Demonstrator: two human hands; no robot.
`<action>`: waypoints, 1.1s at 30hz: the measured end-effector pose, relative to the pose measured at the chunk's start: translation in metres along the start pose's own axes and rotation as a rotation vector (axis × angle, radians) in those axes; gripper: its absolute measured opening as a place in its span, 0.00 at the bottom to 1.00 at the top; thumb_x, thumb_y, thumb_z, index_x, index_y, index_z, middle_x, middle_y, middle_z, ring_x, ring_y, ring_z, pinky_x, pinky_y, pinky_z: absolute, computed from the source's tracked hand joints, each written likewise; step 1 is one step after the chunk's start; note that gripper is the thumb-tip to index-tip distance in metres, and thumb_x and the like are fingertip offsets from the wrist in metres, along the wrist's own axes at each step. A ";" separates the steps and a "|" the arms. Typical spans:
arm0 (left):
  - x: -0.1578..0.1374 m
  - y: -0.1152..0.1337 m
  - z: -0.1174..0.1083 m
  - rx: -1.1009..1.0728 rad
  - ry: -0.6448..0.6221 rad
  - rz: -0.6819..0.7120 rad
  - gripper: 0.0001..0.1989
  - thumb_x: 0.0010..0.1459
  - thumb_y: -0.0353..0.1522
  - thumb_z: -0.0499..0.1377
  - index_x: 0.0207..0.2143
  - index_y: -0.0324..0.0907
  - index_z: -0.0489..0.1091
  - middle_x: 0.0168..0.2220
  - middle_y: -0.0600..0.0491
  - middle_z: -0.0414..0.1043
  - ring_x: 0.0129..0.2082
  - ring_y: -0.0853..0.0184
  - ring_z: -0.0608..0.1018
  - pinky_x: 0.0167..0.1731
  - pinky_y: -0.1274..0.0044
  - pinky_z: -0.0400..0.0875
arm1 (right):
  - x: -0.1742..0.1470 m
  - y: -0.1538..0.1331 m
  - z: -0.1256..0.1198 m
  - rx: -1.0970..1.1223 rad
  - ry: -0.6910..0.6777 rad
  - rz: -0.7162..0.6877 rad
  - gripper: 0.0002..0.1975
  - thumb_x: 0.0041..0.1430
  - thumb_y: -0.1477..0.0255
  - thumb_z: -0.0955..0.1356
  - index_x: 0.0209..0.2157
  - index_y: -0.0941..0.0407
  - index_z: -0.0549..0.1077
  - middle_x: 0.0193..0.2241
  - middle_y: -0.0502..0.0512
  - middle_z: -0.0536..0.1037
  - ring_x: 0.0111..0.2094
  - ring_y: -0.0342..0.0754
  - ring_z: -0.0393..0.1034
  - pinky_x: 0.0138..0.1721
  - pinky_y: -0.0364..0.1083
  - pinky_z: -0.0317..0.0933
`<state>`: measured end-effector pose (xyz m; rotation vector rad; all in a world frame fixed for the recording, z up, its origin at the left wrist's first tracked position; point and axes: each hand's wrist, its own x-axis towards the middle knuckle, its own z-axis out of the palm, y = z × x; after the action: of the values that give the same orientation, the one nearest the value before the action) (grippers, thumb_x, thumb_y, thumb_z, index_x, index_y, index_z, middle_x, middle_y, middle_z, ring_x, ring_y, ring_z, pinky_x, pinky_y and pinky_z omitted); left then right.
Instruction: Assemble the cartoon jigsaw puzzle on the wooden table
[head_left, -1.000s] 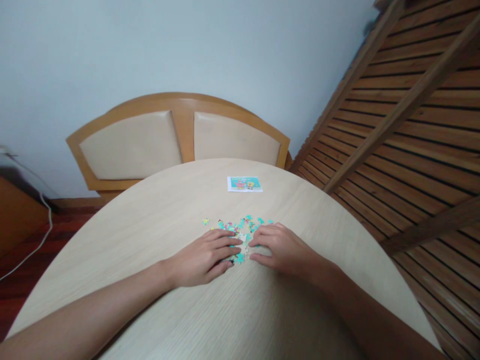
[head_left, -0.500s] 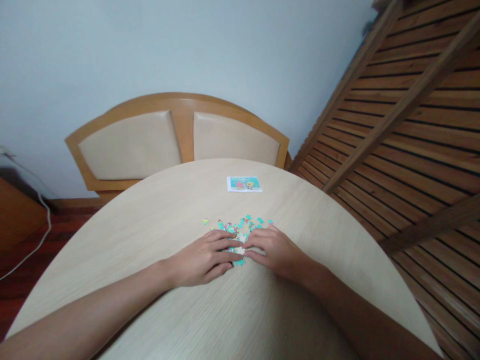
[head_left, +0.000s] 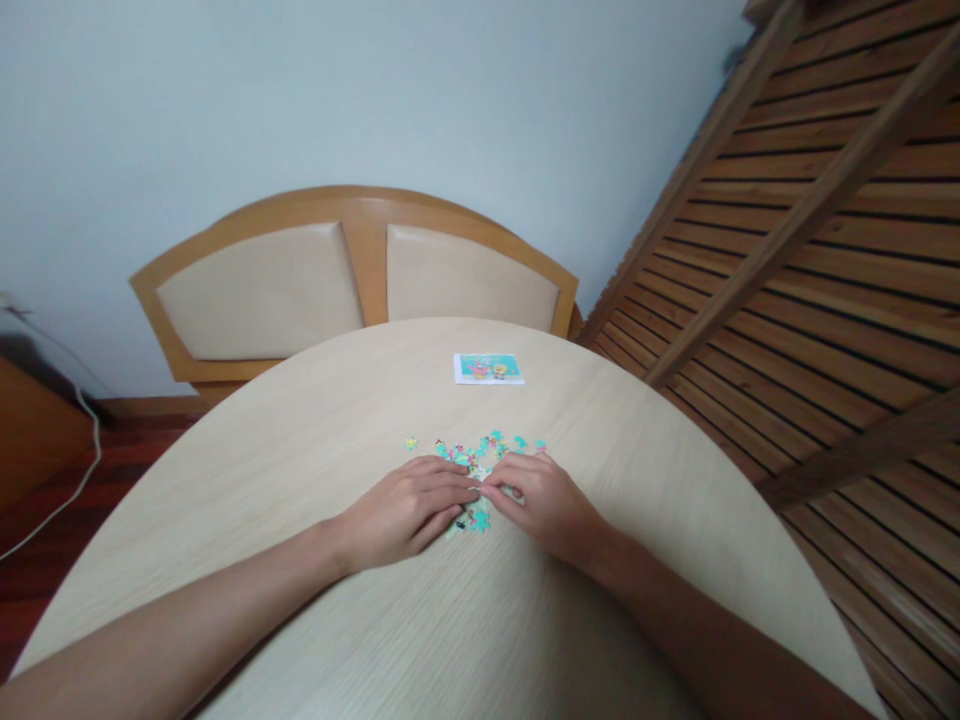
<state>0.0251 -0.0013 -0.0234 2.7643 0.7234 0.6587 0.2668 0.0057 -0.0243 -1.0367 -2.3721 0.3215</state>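
Small jigsaw puzzle pieces (head_left: 480, 521), mostly turquoise with some yellow, pink and pale ones, lie scattered on the table in front of me. My left hand (head_left: 409, 510) rests nearly flat over the left part of them, fingers stretched out and close together. From the right, my right hand (head_left: 544, 500) meets its fingertips, with thumb and forefinger pinched at a small pale puzzle piece (head_left: 475, 488). Both hands partly hide the pieces below. Beyond them lies a picture card (head_left: 489, 369) with a pink and a yellow cartoon figure on turquoise.
The round wooden table (head_left: 315, 640) fills the lower view. A wooden headboard (head_left: 373, 250) with beige padded panels stands behind it against the wall. Slatted wood (head_left: 810, 230) slopes along the right side, and a white cable (head_left: 94, 440) hangs at the left.
My left fingers have drawn together and slid slightly up, uncovering pieces near the bottom of the pile. My right thumb has moved up and closed against the forefinger.
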 end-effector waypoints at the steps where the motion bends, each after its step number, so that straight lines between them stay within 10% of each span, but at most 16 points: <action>1: 0.000 0.000 0.000 -0.016 0.024 -0.011 0.16 0.70 0.29 0.52 0.56 0.45 0.70 0.53 0.50 0.77 0.54 0.62 0.77 0.59 0.64 0.68 | 0.000 0.000 0.000 -0.003 0.007 0.005 0.06 0.66 0.72 0.69 0.35 0.54 0.79 0.35 0.52 0.82 0.39 0.48 0.76 0.44 0.47 0.60; 8: -0.005 -0.012 -0.005 -0.034 0.270 -0.343 0.10 0.69 0.33 0.51 0.42 0.42 0.72 0.41 0.49 0.78 0.42 0.62 0.78 0.44 0.68 0.74 | -0.002 0.008 0.000 -0.070 0.007 0.039 0.10 0.65 0.72 0.70 0.48 0.55 0.78 0.46 0.58 0.81 0.49 0.54 0.73 0.50 0.52 0.61; 15: -0.007 -0.025 -0.004 0.102 0.200 -0.537 0.11 0.66 0.36 0.52 0.42 0.41 0.73 0.37 0.47 0.78 0.36 0.59 0.78 0.37 0.67 0.73 | -0.003 0.009 0.000 -0.087 -0.034 0.062 0.08 0.64 0.72 0.70 0.45 0.55 0.79 0.45 0.57 0.81 0.48 0.53 0.73 0.50 0.53 0.62; 33: -0.009 -0.030 -0.010 0.079 0.126 -0.455 0.08 0.60 0.32 0.54 0.34 0.42 0.74 0.31 0.51 0.77 0.32 0.62 0.75 0.36 0.71 0.69 | 0.000 0.001 -0.019 -0.067 0.001 0.043 0.07 0.64 0.76 0.66 0.32 0.55 0.74 0.36 0.53 0.80 0.41 0.49 0.73 0.43 0.49 0.57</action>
<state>0.0006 0.0207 -0.0268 2.5005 1.3744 0.7168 0.2776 0.0058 -0.0092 -1.1201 -2.3769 0.2593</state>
